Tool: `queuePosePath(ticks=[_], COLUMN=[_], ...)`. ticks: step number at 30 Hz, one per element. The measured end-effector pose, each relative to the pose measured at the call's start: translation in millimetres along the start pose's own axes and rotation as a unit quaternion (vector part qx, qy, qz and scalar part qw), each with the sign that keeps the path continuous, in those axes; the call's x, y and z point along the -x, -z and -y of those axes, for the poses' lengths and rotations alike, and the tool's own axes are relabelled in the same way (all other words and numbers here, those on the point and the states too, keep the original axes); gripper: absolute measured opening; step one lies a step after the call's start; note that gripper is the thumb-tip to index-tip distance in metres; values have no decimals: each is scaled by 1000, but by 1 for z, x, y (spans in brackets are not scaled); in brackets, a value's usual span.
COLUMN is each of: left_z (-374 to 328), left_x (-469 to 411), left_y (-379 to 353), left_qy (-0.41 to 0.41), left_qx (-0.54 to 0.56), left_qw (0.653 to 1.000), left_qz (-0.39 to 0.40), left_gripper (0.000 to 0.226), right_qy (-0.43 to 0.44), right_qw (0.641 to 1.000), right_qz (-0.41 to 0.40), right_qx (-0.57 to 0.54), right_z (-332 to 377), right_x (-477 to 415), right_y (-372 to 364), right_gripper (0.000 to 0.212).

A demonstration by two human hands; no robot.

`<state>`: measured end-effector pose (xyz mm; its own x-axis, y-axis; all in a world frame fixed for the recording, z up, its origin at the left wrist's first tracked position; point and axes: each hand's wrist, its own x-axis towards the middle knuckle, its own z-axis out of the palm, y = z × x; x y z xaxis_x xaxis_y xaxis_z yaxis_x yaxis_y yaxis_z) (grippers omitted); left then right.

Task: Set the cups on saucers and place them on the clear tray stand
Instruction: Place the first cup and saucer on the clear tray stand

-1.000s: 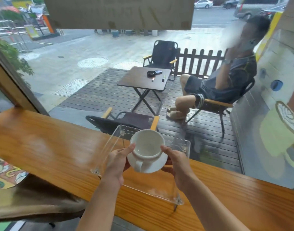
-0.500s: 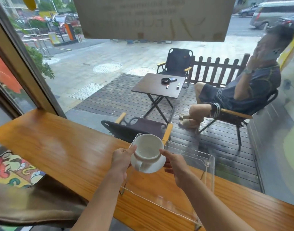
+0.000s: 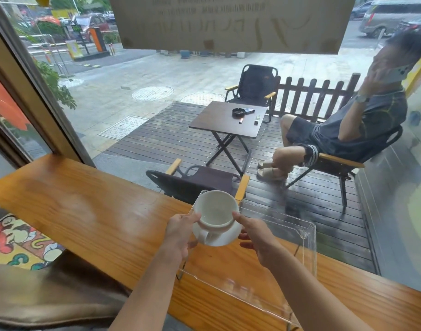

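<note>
An empty white cup [image 3: 215,210] rests on a white saucer [image 3: 225,236], its handle turned toward me. Both are held in the air, tilted slightly, over the left end of the clear tray stand [image 3: 307,237]. My left hand [image 3: 181,232] grips the saucer's left edge, thumb at the cup's rim. My right hand [image 3: 257,235] holds the right edge, thumb against the cup. The stand sits on the wooden counter [image 3: 90,220] and is see-through, with small legs under it.
The counter runs along a large window [image 3: 181,80]. Outside are a folding table, dark chairs and a seated person. A brown cushion [image 3: 49,295] lies below the counter's near edge at the left, beside a patterned floor mat.
The view has shifted left, so the stand now lies more to the right. The cup and saucer stay in both hands, now over the stand's left end.
</note>
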<state>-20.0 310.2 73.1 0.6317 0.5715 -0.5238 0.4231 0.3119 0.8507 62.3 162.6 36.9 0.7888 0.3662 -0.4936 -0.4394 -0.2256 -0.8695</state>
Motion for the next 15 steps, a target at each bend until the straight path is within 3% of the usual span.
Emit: queuePosePath(ticks=[8,15], left_z=[2,7], left_x=[-2,-10], left_y=[0,3], left_qy=[-30,-65], left_qx=[-41,-86], left_qw=[998,994], left_qz=[-23,-21], left_gripper=[25,33], right_qy=[-4,-8], right_qw=[1000,1000], right_qz=[-1,-4], right_qx=[12,20], right_z=[-2,2], right_x=[-3,2], right_y=[1,0], right_gripper=[57,58])
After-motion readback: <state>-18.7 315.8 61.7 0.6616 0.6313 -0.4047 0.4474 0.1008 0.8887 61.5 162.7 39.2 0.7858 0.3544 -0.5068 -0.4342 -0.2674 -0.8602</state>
